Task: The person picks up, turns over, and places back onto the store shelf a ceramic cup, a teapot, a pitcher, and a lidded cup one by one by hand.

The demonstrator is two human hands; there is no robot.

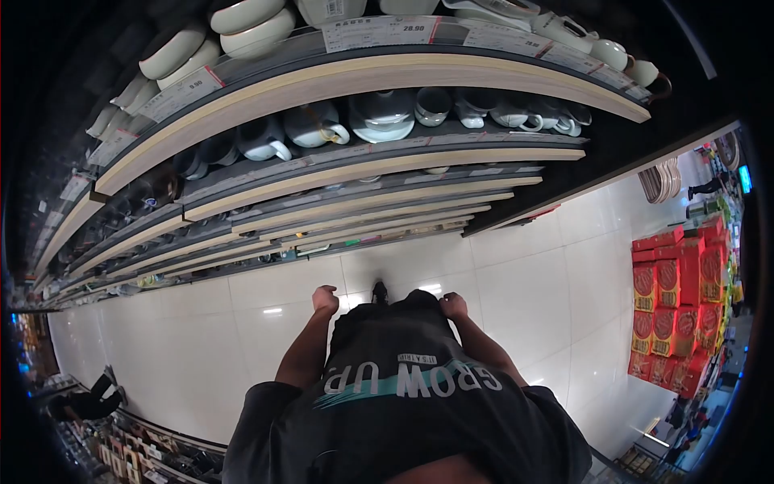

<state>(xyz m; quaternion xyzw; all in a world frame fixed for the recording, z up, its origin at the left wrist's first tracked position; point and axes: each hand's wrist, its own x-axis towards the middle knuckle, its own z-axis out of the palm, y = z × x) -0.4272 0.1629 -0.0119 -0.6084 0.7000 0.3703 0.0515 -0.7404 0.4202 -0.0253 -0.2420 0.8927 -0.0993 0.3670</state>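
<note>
Beside tall shelves (pixel 371 68), above a glossy tiled floor (pixel 556 298): left hand (pixel 325 299) low, a little out from the dark clothes (pixel 391 323), fingers seemingly curled, no item visible in it; can't tell whether fully closed. Right hand (pixel 454 305) low at the opposite side, just beside the clothes or perhaps touching them, fingers bent; can't tell whether closed, or pinching cloth. On the top shelf, well apart from both hands, pale bowls (pixel 256 36), some stacked two high, close behind price tags (pixel 387 32); one level lower, mugs (pixel 262 139) in a row, several handles jutting towards the front edge. Likeliest trouble, by judgement: a chipped or broken bowl, from any careless reach over the edge and a nudge to a stack. Also possible: a mug toppled onto hard tiles, from a snag of finger on handle, or from too tight a pull past a neighbour. Some danger of a slip, from the sheen underfoot, with a grab at the shelves as a worse consequence. Far off to the right, red boxes (pixel 681 306) in a tall stack; towards the lower left, another person (pixel 101 395), well apart; collision with either improbable, short of a long, blind stride.
</note>
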